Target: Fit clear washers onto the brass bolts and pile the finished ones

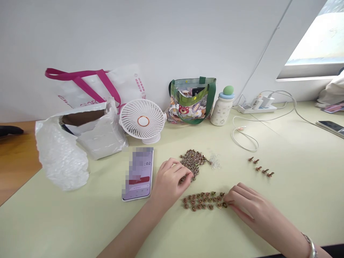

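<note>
Right at the fingertips of the left hand (172, 179), which is curled knuckles-up, lies a heap of small brass fasteners (192, 163). The fingers dig into its near edge, and whether they have one pinched I cannot tell. The right hand (247, 204) lies low on the table (295, 200) with its fingers bent. Thumb and forefinger meet at the right end of the laid-out rows (204, 201), just left of that hand and nearer the person than the heap. Whether they actually grip the end piece is hidden.

The fasteners look light, hard and likely to roll or tangle, so a fingertip pinch on the head or shank seems the sure hold.

Beyond the right hand, five more pieces (260, 168) sit in a loose line, and clear bits (215, 161) lie beside the heap. Left of the left hand is a phone (138, 173). Farther off are a white fan (142, 120), a bubble mailer (72, 143), a bear-print bag (192, 102), a bottle (223, 105) and a charging cable (244, 136).
</note>
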The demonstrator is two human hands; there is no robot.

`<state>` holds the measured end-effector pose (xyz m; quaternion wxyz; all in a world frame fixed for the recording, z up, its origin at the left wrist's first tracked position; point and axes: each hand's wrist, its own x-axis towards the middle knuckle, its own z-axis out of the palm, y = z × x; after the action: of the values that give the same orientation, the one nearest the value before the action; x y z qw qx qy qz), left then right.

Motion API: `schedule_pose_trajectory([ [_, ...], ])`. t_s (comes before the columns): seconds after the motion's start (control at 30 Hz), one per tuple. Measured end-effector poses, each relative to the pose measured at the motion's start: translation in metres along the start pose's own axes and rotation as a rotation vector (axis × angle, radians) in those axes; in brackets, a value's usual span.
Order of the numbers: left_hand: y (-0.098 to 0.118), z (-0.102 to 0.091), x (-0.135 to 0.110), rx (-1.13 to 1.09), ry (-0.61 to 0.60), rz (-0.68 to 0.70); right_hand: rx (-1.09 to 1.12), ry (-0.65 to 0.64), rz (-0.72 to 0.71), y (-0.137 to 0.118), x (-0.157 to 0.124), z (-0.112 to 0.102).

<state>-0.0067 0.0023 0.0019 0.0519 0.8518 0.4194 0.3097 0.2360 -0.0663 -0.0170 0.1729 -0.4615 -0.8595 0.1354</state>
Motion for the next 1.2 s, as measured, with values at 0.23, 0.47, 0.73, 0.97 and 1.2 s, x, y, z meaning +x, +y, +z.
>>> schedule_pose_trajectory([
  [0.23, 0.002, -0.002, -0.001, 0.032, 0.0, 0.023, -0.005, 0.105, -0.083, 0.01, 0.024, -0.026],
  [0.47, 0.003, -0.003, 0.0, 0.032, 0.004, 0.015, -0.295, 0.082, -0.089, 0.044, 0.089, -0.024],
  [0.73, 0.003, -0.003, -0.001, 0.014, -0.001, 0.012, -0.393, 0.066, -0.019, 0.038, 0.1, -0.01],
  [0.97, 0.004, -0.003, -0.001, 0.017, -0.004, -0.004, -0.293, 0.138, 0.027, 0.04, 0.095, -0.01],
  [1.2, 0.002, -0.001, -0.001, 0.016, -0.009, -0.015, -0.223, 0.182, 0.014, 0.043, 0.095, -0.008],
])
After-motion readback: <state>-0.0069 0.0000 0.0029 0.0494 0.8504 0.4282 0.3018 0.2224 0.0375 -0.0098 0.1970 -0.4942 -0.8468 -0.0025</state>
